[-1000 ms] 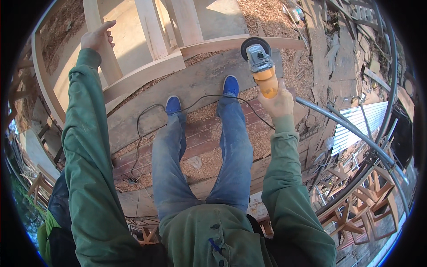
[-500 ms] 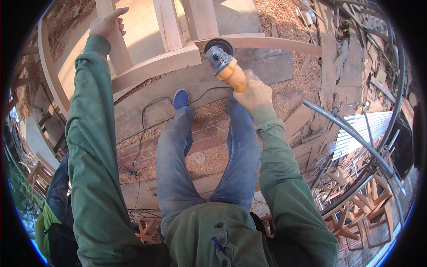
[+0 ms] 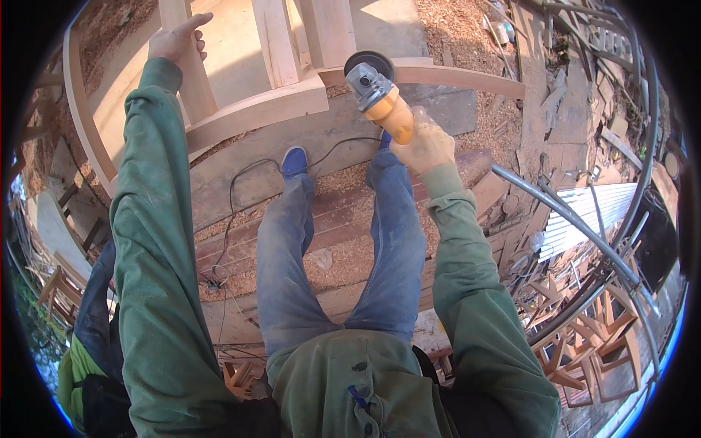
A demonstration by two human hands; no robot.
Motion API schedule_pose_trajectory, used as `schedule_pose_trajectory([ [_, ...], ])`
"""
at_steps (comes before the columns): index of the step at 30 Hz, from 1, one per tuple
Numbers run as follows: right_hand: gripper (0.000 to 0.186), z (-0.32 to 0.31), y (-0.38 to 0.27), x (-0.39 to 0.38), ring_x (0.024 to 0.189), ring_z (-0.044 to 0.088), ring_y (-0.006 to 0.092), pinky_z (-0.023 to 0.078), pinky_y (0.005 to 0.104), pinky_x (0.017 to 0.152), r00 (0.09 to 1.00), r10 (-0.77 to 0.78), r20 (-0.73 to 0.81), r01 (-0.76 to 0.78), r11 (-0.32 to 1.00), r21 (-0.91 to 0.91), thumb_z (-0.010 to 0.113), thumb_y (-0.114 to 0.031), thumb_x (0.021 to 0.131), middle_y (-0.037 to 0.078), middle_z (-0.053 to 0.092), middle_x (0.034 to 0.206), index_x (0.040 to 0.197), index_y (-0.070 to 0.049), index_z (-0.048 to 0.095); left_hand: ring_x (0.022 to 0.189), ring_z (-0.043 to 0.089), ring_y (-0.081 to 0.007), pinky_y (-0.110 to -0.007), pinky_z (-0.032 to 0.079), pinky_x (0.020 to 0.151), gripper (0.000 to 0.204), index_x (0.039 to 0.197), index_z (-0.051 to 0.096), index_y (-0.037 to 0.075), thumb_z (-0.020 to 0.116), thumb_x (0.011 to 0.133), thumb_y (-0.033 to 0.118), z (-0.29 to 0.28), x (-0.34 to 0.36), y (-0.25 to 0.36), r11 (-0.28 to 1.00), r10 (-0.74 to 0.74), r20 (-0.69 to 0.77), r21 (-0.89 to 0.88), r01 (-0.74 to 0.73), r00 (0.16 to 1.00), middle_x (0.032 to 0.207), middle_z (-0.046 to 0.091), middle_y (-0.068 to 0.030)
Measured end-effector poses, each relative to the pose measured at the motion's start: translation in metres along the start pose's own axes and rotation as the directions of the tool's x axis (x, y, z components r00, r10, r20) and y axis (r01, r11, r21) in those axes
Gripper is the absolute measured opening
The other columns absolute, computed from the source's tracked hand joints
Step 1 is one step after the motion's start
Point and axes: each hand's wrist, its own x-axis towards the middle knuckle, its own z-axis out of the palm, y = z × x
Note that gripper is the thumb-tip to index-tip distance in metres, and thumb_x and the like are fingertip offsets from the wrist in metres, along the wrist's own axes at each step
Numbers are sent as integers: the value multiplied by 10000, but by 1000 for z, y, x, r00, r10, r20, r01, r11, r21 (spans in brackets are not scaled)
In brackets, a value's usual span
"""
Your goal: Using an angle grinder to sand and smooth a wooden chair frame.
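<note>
My right hand (image 3: 423, 144) is wrapped round the yellow body of an angle grinder (image 3: 391, 115). The grinder's dark round disc (image 3: 369, 66) lies over the curved wooden rail (image 3: 460, 77) of a pale wooden frame; whether they touch I cannot tell. Farther left, my left hand (image 3: 179, 40) grips an upright slat (image 3: 193, 87) of the same frame, thumb stretched out to the right. That slat meets a thick curved crosspiece (image 3: 259, 111), where other slats (image 3: 276, 44) also join. The frame's far end runs out of view at the top.
A black cord (image 3: 234, 182) trails over planks and wood shavings by my blue shoes (image 3: 294, 162). To the right lie grey pipes (image 3: 555, 208), a corrugated white sheet (image 3: 588, 215) and stacked wooden pieces (image 3: 595, 336). Another person in bright green (image 3: 80, 358) is at the lower left.
My right hand has shifted the grinder slightly right, and its disc sits a little higher along the rail. The left hand keeps its hold on the slat.
</note>
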Motion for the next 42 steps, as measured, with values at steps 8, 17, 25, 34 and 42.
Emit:
schedule_pose_trajectory([
  [8, 487, 25, -8, -8, 908, 659, 378, 522, 480, 771, 994, -106, -3, 106, 994, -19, 671, -317, 724, 175, 668, 1010, 1112, -73, 505, 536, 548, -129, -304, 490, 484, 409, 891, 594, 10, 841, 676, 255, 3, -5, 7, 1000, 0, 24, -18, 0, 1000, 694, 551, -35],
  [17, 494, 21, -19, -10, 913, 660, 369, 521, 482, 771, 990, -105, 92, 111, 992, -61, 669, -308, 715, 176, 668, 1006, 1116, -71, 505, 536, 547, -128, -306, 491, 481, 406, 877, 583, 11, 841, 676, 252, 3, -1, 5, 999, -28, 26, -30, 29, 999, 694, 551, -37],
  [25, 503, -5, -10, -5, 922, 656, 379, 522, 476, 777, 993, -95, 76, 100, 993, -67, 663, -314, 703, 190, 670, 1011, 1109, -61, 509, 536, 543, -125, -302, 482, 480, 409, 884, 588, 21, 842, 673, 263, -2, -1, 1, 1000, -24, -3, -14, 24, 1000, 701, 553, -35],
  [34, 516, -5, -23, 8, 927, 655, 381, 524, 477, 779, 989, -117, 93, 125, 988, -90, 669, -319, 703, 193, 669, 1014, 1117, -56, 510, 534, 539, -118, -301, 484, 491, 408, 889, 592, 25, 840, 679, 271, -4, 2, 0, 999, -35, 25, -34, 36, 999, 698, 551, -28],
  [42, 503, -20, -13, 10, 924, 654, 387, 525, 485, 777, 994, -99, 48, 102, 992, -78, 655, -304, 708, 200, 668, 1007, 1113, -51, 497, 535, 554, -123, -298, 506, 492, 423, 912, 583, 20, 840, 680, 264, -9, 6, -7, 999, -26, 19, -39, 27, 999, 689, 552, -28],
])
